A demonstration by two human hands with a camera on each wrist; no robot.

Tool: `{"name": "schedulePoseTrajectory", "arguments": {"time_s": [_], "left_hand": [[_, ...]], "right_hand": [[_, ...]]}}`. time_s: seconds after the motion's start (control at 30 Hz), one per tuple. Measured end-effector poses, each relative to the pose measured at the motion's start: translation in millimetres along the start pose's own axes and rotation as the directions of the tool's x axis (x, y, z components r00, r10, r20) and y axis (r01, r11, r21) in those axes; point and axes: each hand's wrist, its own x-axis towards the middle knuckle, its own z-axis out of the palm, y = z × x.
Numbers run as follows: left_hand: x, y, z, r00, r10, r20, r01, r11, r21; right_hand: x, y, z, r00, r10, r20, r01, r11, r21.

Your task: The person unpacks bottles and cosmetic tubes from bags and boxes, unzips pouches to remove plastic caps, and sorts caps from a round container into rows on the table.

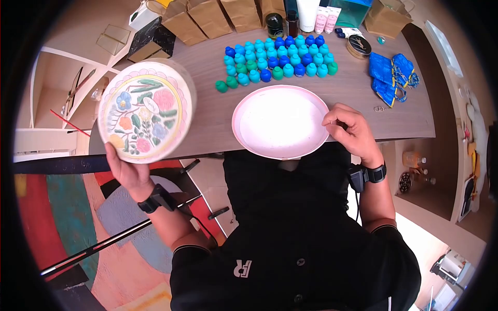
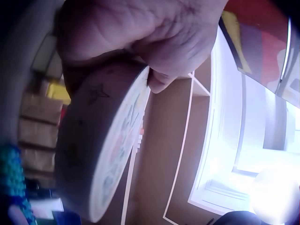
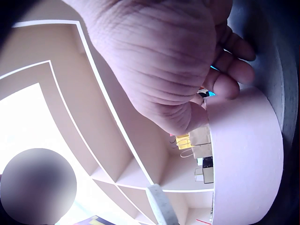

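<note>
A round lid with a painted flower pattern (image 1: 145, 111) is gripped by the left hand (image 1: 129, 173) at its lower edge, raised at the left of the table; the left wrist view shows the lid (image 2: 105, 136) tilted beneath the left hand (image 2: 150, 33). The round pink-rimmed box base (image 1: 280, 122), white inside with nothing in it, stands at the table's front edge. At its right rim the right hand (image 1: 355, 132) has its thumb and curled fingers; in the right wrist view the right hand (image 3: 164, 61) touches the base's wall (image 3: 246, 154).
Rows of blue, turquoise and green bottle-shaped pieces (image 1: 282, 59) stand behind the base. Paper bags (image 1: 207, 18), bottles and tubes (image 1: 309, 15) line the back. A round compact (image 1: 359, 45) and a folded blue bag (image 1: 384, 78) lie at the right.
</note>
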Motion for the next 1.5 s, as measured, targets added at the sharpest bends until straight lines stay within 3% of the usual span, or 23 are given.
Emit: {"name": "schedulePoseTrajectory", "arguments": {"time_s": [0.17,0.2,0.23,0.33,0.37,0.43,0.47,0.63,0.73,0.87,0.93,1.13,1.33,1.4,1.5], "left_hand": [[-8.4,-68.0,31.6,0.936,-0.348,-0.046,0.350,0.936,0.044],[-9.5,-80.6,35.4,0.892,-0.425,-0.155,0.438,0.896,0.067],[-12.7,-93.2,43.5,0.878,-0.413,-0.241,0.454,0.879,0.148],[-9.9,-115.8,59.1,0.880,-0.405,-0.248,0.473,0.788,0.394],[-7.5,-119.8,61.7,0.878,-0.409,-0.250,0.478,0.785,0.394],[-1.5,-126.9,65.6,0.859,-0.453,-0.238,0.501,0.656,0.564],[-1.3,-131.2,75.3,0.860,-0.417,-0.295,0.506,0.618,0.602],[2.1,-146.7,71.7,0.869,-0.447,-0.212,0.438,0.498,0.748],[1.3,-152.2,77.5,0.894,-0.418,-0.160,0.314,0.331,0.890],[1.8,-156.5,80.1,0.928,-0.349,-0.128,0.260,0.365,0.894],[2.4,-157.4,77.4,0.941,-0.314,-0.123,0.209,0.257,0.943],[2.9,-155.0,88.5,0.961,-0.256,-0.104,0.164,0.229,0.960],[0.9,-146.4,108.5,0.966,-0.238,-0.099,0.139,0.157,0.978],[1.3,-145.4,112.9,0.970,-0.230,-0.081,0.114,0.136,0.984],[3.0,-146.7,110.5,0.967,-0.244,-0.072,0.101,0.109,0.989]], "right_hand": [[-4.5,1.0,9.0,0.992,-0.012,-0.126,0.017,0.999,0.035],[-5.7,1.8,10.9,0.986,-0.002,-0.168,0.012,0.998,0.059],[-5.9,2.2,13.1,0.986,0.002,-0.169,0.008,0.998,0.059],[-4.7,5.6,20.2,0.970,0.003,-0.242,0.039,0.985,0.168],[-4.1,8.0,21.4,0.967,0.005,-0.254,0.051,0.976,0.212],[-4.0,8.3,23.1,0.963,0.011,-0.269,0.061,0.965,0.257],[-3.6,6.5,23.5,0.967,0.024,-0.255,0.048,0.960,0.274],[-4.2,8.3,27.7,0.976,0.044,-0.214,0.014,0.965,0.262],[-3.5,10.1,30.9,0.976,0.031,-0.213,0.022,0.969,0.245],[-1.1,6.6,31.1,0.974,0.025,-0.223,0.026,0.974,0.224],[0.1,6.1,31.1,0.975,0.023,-0.220,0.027,0.974,0.223],[1.9,5.9,28.8,0.981,0.027,-0.190,0.007,0.984,0.177],[8.4,-1.1,38.4,0.962,0.095,-0.255,-0.010,0.948,0.317],[11.6,-1.4,41.8,0.944,-0.004,-0.331,0.081,0.973,0.218],[15.9,3.3,41.5,0.933,-0.021,-0.358,0.090,0.980,0.176]]}}
